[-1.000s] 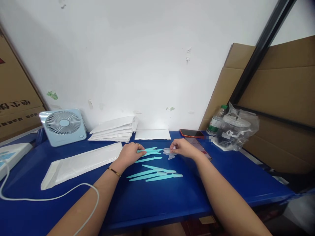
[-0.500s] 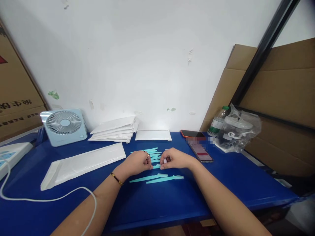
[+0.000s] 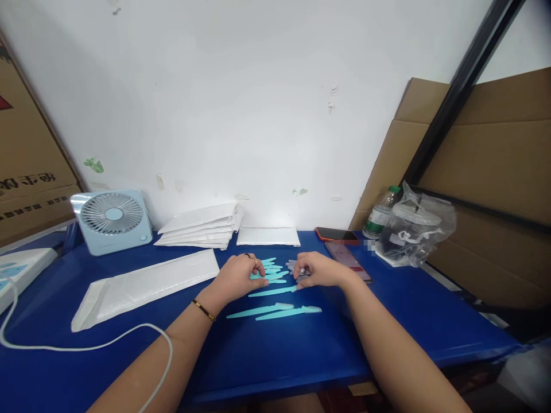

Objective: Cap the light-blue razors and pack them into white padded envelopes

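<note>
Turquoise plastic blade-shaped sticks (image 3: 274, 291) lie fanned on the blue counter (image 3: 301, 350), just right of the long white padded envelope (image 3: 146, 287). Your left hand (image 3: 236, 278) rests half-curled on the far sticks, steadying them; your right hand (image 3: 318, 269) pinches small clear caps (image 3: 297, 267) beside them.

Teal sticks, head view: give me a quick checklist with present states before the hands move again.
1. Left hand on the pile of teal sticks: ok, fingers rest on it.
2. Right hand at the clear caps: ok, fingertips on them; firm grip cannot tell.
3. Finished capped sticks apart from the pile: ok, two lie nearer the person.
4. Single stick between the hands: ok, lying flat, untouched.
5. Phone clear of the right forearm: cannot tell, very close.
6. White cable off the sticks: ok.
</note>
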A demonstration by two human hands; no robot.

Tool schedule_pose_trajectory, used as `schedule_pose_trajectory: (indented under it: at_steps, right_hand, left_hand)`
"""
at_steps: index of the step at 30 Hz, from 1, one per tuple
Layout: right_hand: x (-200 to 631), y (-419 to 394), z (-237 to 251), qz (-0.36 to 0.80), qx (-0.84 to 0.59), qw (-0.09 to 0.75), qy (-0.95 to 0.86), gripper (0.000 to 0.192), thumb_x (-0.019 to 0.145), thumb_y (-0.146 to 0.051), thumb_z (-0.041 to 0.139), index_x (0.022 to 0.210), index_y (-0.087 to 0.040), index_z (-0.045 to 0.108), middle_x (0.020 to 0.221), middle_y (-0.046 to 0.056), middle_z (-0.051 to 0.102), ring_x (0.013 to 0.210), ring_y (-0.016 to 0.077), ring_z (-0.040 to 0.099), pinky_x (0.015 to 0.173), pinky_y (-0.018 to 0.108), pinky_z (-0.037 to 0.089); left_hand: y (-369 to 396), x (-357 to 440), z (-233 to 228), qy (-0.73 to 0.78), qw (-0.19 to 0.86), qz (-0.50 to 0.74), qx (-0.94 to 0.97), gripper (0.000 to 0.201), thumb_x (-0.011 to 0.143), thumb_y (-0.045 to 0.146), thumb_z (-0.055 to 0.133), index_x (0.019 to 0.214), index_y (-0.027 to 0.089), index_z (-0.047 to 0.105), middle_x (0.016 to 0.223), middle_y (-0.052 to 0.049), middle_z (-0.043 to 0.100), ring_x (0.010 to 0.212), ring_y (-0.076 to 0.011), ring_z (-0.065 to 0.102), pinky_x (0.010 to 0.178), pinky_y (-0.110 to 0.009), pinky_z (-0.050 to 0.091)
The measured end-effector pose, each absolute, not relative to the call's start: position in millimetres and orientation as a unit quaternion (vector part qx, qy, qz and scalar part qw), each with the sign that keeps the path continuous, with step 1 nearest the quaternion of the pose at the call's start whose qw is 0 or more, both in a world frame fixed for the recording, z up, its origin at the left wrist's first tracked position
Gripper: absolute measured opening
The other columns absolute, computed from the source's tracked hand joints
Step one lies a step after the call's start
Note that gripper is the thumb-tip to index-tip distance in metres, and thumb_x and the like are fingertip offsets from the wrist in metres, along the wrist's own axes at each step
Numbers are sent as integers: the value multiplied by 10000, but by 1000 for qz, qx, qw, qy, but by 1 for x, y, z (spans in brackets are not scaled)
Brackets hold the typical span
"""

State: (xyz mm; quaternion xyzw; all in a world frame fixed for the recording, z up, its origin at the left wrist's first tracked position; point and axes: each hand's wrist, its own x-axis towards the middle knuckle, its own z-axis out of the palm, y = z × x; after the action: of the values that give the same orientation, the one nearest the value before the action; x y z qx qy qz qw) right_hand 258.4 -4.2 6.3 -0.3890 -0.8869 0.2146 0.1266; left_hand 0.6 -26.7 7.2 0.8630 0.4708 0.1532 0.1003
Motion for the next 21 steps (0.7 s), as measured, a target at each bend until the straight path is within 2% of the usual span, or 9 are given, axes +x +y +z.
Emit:
schedule_pose_trajectory:
  at_steps: [2, 6, 10, 13, 15, 17, 21]
  right_hand:
    - [254, -6, 5, 209, -372, 94, -899, 199, 634, -330, 725, 769, -189, 689, 795, 14, 543, 693, 124, 518, 584, 211, 379]
    - [249, -6, 2, 212, -358, 82, -906, 152, 679, -323, 691, 729, -181, 674, 773, 11, 526, 678, 118, 501, 581, 212, 372]
    - [255, -3, 4, 205, -406, 125, -881, 107, 701, -278, 666, 729, -175, 662, 806, 21, 555, 704, 128, 524, 604, 219, 386]
    - [260, -1, 7, 180, -455, 181, -853, 110, 702, -273, 662, 747, -174, 663, 819, 32, 576, 712, 137, 536, 618, 228, 392]
    - [261, -1, 9, 176, -463, 201, -845, 123, 702, -284, 660, 757, -174, 668, 821, 37, 583, 711, 141, 542, 616, 232, 395]
    - [260, -2, 10, 185, -455, 209, -846, 111, 723, -273, 636, 754, -174, 674, 817, 39, 590, 713, 141, 548, 618, 231, 399]
    - [255, -7, 10, 220, -418, 191, -860, 132, 752, -280, 606, 768, -181, 690, 822, 39, 601, 710, 132, 553, 610, 220, 405]
  left_hand:
    - [-29, 3, 4, 445, 98, 134, 880, 303, 707, 514, 590, 829, 249, 669, 840, -4, 624, 782, -170, 566, 651, -257, 357]
    - [-25, 4, -3, 440, 80, 106, 888, 197, 729, 423, 603, 790, 248, 668, 811, 4, 641, 780, -168, 571, 661, -266, 341]
    - [-17, -5, 2, 477, 63, 119, 868, 155, 733, 382, 594, 733, 242, 660, 813, 9, 644, 786, -169, 571, 659, -273, 335]
    - [-17, -13, 12, 523, 61, 136, 839, 236, 686, 444, 620, 820, 253, 658, 818, 8, 633, 791, -178, 569, 648, -273, 342]
    - [-22, -15, 18, 522, 79, 137, 838, 344, 632, 509, 645, 867, 258, 653, 835, 9, 620, 792, -177, 569, 646, -264, 351]
    - [-30, -14, 23, 485, 121, 107, 859, 371, 599, 553, 651, 831, 263, 665, 825, 17, 611, 770, -162, 569, 652, -251, 357]
    - [-44, -10, 22, 423, 191, 25, 885, 206, 609, 457, 665, 693, 270, 681, 693, 46, 609, 651, -123, 547, 641, -231, 353]
